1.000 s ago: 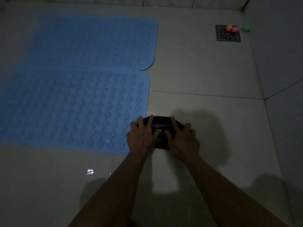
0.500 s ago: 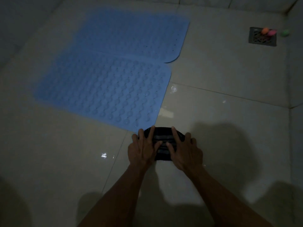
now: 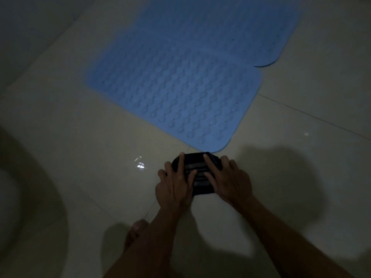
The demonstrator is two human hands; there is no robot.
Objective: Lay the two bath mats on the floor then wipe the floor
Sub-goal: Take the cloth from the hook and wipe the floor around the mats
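Two blue bath mats lie flat side by side on the pale tiled floor point(image 3: 84, 161): the near mat point(image 3: 176, 97) with rows of bumps, and the far mat point(image 3: 230, 31) beyond it. A dark striped cloth point(image 3: 197, 173) lies folded on the floor, touching the near mat's front corner. My left hand point(image 3: 174, 185) presses flat on the cloth's left side. My right hand point(image 3: 228, 179) presses flat on its right side. The fingers of both hands are spread and straight.
The room is dim. A wet glint point(image 3: 140, 164) shows on the tile left of the cloth. A pale rounded fixture point(image 3: 8, 197) sits at the left edge. My foot point(image 3: 134, 231) rests on the floor under my left forearm.
Both hands have slid the cloth leftward along the near mat's front edge to its corner. The view swung left, and the floor drain has left the frame.
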